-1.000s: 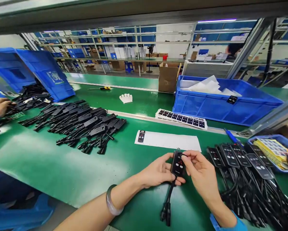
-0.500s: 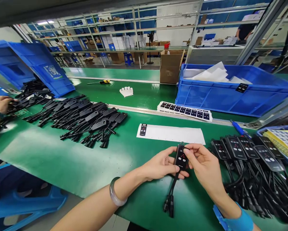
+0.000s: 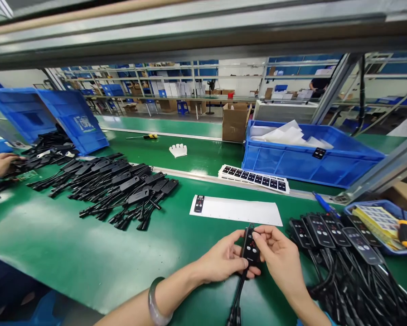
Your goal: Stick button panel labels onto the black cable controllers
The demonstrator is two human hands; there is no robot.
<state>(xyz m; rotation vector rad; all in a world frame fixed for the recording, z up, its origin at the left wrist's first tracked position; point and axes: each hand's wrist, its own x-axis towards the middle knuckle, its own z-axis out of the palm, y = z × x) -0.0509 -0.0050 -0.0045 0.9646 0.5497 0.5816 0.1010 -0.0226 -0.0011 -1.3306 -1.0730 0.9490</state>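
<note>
A small black cable controller (image 3: 250, 250), with two round pale buttons and red marks on its face, is held upright above the green bench. My left hand (image 3: 220, 259) wraps round its left side, thumb on the lower front and fingers behind. At the upper right of its face presses the thumb of my right hand (image 3: 281, 256), its fingers curled by the edge. Black cables (image 3: 236, 301) hang below. Just beyond lies a white backing strip (image 3: 237, 211) with one black label (image 3: 199, 204) at its left end. Finished-looking controllers (image 3: 332, 231) with labelled faces are piled at right.
Plain black controllers (image 3: 138, 195) lie heaped at left, where a co-worker's hand (image 3: 1, 164) reaches in. Label sheets (image 3: 258, 179) rest before a blue bin (image 3: 292, 160). A glove (image 3: 178, 151), a screwdriver (image 3: 149, 136) and a small blue basket (image 3: 387, 222) are around. A metal beam (image 3: 203, 34) crosses overhead.
My view has tilted upward, so the bench and both hands sit lower in the picture. The grip on the controller looks the same, with the right thumb still at its upper face.
</note>
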